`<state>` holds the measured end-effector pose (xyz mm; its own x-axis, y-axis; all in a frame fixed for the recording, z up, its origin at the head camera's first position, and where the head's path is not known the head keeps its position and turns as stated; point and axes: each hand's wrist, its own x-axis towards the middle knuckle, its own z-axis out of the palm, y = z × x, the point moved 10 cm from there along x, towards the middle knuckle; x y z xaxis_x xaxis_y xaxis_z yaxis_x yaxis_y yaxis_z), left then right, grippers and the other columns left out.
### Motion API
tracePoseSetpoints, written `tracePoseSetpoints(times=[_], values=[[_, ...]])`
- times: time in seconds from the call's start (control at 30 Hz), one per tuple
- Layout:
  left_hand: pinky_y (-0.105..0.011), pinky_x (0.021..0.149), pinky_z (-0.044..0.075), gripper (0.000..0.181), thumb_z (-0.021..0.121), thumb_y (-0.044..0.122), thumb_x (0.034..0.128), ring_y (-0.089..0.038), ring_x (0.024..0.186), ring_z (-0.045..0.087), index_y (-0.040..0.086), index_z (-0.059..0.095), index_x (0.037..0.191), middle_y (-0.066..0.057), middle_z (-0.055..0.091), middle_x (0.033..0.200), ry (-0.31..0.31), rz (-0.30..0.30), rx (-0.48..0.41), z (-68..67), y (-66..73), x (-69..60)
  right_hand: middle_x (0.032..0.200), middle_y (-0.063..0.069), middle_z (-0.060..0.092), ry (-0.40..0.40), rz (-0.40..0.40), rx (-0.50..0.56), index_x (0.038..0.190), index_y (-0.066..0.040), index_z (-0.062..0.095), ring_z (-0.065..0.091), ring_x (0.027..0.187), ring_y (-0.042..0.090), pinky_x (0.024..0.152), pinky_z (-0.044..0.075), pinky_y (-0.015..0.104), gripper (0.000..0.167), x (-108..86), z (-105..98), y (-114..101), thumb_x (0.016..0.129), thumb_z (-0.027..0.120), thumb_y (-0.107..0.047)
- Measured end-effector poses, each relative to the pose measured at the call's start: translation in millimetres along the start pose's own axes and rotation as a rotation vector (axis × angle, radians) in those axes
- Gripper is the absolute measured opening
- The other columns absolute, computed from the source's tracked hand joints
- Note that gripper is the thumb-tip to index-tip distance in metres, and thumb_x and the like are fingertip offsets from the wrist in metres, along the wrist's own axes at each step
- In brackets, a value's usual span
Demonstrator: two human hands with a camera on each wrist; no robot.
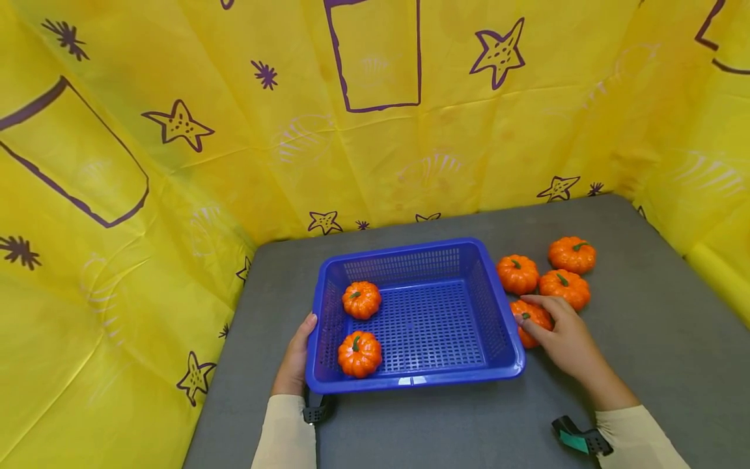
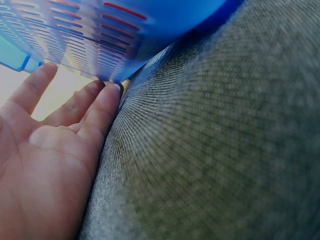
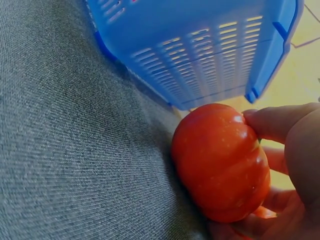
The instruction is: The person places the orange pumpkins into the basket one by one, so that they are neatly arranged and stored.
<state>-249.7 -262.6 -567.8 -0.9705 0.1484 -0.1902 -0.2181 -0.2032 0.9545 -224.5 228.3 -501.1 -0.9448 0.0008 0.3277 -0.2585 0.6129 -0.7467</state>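
A blue plastic basket (image 1: 410, 384) with slotted walls stands on the grey surface, holding two small orange pumpkins, one farther back (image 1: 361, 300) and one nearer the front (image 1: 359, 354), both on its left side. My left hand (image 1: 297, 358) rests against the basket's left side; the left wrist view shows its fingers (image 2: 95, 117) fairly straight by the slotted wall. Just outside the right wall, my right hand (image 1: 565, 335) holds another small pumpkin (image 3: 220, 162) between thumb and curled fingers. This pumpkin sits low, close to the cloth. Its far side is hidden in the right wrist view.
Several more pumpkins lie right of the basket: one by its back right corner (image 1: 518, 274), one behind my right hand (image 1: 565, 290), and one farthest back (image 1: 572, 254). A yellow patterned cloth (image 1: 375, 163) hangs along the back and sides of the grey surface (image 1: 662, 312).
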Motion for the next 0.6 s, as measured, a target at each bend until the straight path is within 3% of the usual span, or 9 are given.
tracePoseSetpoints(times=[0.33, 0.6], values=[[-0.043, 0.096, 0.059, 0.070, 0.045, 0.053, 0.1111, -0.027, 0.116, 0.068, 0.015, 0.032, 0.169, -0.016, 0.062, 0.141, -0.010, 0.005, -0.001, -1.4, -2.2, 2.3, 0.128, 0.026, 0.066, 0.009, -0.003, 0.032, 0.133, 0.003, 0.070, 0.057, 0.120, 0.043, 0.098, 0.032, 0.018, 0.038, 0.9, -5, 0, 0.099, 0.080, -0.009], [-0.046, 0.092, 0.061, 0.070, 0.047, 0.056, 0.1098, -0.029, 0.112, 0.070, 0.017, 0.037, 0.167, -0.020, 0.062, 0.141, 0.009, -0.017, 0.026, -2.9, -2.5, 0.3, 0.135, 0.028, 0.062, 0.008, 0.035, 0.051, 0.137, 0.001, 0.068, 0.055, 0.123, 0.047, 0.099, 0.037, 0.031, 0.040, 3.5, -14, -3, 0.101, 0.078, -0.011]])
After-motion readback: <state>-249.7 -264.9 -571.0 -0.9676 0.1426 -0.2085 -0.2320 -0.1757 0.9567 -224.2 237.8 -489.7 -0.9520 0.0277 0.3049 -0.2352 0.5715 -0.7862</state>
